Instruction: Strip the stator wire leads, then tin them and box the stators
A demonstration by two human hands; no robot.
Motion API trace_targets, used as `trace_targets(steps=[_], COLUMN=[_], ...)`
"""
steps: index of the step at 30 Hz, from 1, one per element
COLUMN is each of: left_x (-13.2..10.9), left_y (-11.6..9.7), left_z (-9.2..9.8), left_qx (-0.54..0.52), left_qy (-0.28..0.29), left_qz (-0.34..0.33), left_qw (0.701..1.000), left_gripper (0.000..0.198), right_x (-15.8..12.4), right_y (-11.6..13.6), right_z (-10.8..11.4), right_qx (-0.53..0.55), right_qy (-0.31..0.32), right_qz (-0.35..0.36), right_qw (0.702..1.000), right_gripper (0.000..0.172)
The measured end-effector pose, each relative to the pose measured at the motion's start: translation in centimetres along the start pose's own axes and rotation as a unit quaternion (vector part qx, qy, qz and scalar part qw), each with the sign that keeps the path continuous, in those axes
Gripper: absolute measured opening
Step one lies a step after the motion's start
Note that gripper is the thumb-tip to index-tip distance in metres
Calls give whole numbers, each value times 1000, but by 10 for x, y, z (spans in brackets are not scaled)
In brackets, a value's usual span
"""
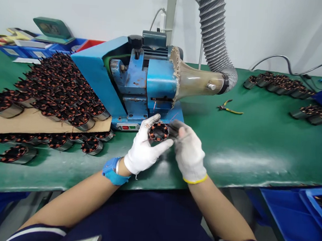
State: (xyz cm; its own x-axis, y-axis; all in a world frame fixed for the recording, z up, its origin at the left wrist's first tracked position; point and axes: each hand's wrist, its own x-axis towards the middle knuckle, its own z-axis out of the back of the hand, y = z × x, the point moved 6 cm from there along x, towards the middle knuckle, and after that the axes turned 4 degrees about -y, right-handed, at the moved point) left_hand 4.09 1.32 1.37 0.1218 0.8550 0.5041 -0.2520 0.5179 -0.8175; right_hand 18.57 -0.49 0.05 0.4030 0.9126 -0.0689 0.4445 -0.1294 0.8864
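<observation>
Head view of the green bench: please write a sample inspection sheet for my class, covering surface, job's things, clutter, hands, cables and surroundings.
Surface: green bench top, glossy where light falls.
Job's things: wound core in front of the blue machine; more cores piled at left, on and below a cardboard sheet.
Clutter: pliers right of the machine; blue bins behind the pile.
Hands: left hand, gloved, holds the core; right hand, gloved and blurred, is beside it, contact unclear.
Cables: a grey cable at the back right; ribbed hose joined to the machine's funnel.
Surroundings: white wall behind.
</observation>
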Motion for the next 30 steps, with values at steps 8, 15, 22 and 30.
trace_targets(steps=[8, 15, 22, 30], left_x=[3, 18, 33, 37], left_y=[-6, -2, -8, -12], left_z=[9, 8, 3, 7], left_qx=[144, 188, 199, 223], left_qy=[-67, -54, -22, 3], left_qz=[-136, -121, -89, -39], left_qw=[978, 973, 976, 974], left_gripper=[60, 62, 63, 53], right_x=[20, 46, 54, 54], right_y=[0, -7, 0, -1], right_z=[-50, -67, -65, -64], right_qx=[-73, -131, -130, -154], right_qy=[29, 21, -21, -22], right_qz=[-1, 42, 81, 105], right_qw=[997, 990, 988, 982], right_gripper=[22, 18, 18, 21])
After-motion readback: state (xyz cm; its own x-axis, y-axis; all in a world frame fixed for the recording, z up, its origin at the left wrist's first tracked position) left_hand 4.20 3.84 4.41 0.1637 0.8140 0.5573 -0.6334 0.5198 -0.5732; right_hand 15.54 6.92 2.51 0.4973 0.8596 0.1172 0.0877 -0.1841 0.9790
